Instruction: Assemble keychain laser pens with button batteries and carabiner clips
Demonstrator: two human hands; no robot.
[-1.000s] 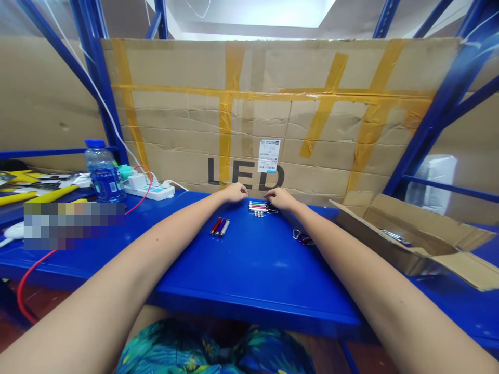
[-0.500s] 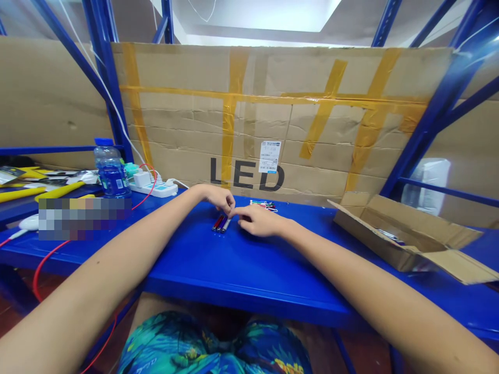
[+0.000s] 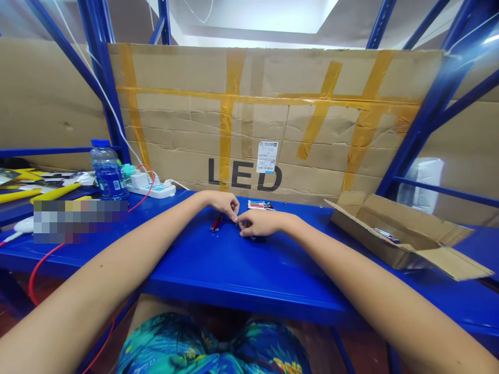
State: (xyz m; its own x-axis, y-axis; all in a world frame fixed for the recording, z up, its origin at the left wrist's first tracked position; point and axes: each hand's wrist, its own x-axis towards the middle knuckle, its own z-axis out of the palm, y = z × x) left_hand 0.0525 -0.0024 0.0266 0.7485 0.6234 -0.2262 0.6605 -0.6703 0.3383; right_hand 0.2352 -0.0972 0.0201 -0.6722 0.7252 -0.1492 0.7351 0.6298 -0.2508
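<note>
My left hand (image 3: 226, 203) is closed in a pinch, fingertips pointing down at the blue table (image 3: 202, 259). Close against its fingertips, my right hand (image 3: 260, 222) is also closed, around a slim silver rod mostly hidden by the fingers; a small dark end shows beneath the palm. What the left fingertips pinch is too small to make out. Just below the left hand lie a slim red rod (image 3: 214, 224) and a dark blue rod (image 3: 220, 224), side by side with metal ends. Behind the right hand is a row of several coloured slim rods (image 3: 259, 204).
An open cardboard box (image 3: 374, 234) with a few metallic items stands at right. At left are a blue-capped bottle (image 3: 109, 169), a white power strip (image 3: 158, 190), a red cable (image 3: 42, 265) and yellow-handled tools (image 3: 56, 193). A large cardboard sheet (image 3: 179, 140) rises behind.
The silver rod has left its place beside the red and blue rods. Both hands have shifted slightly right, and my right index finger, stretched out before, is now curled in.
</note>
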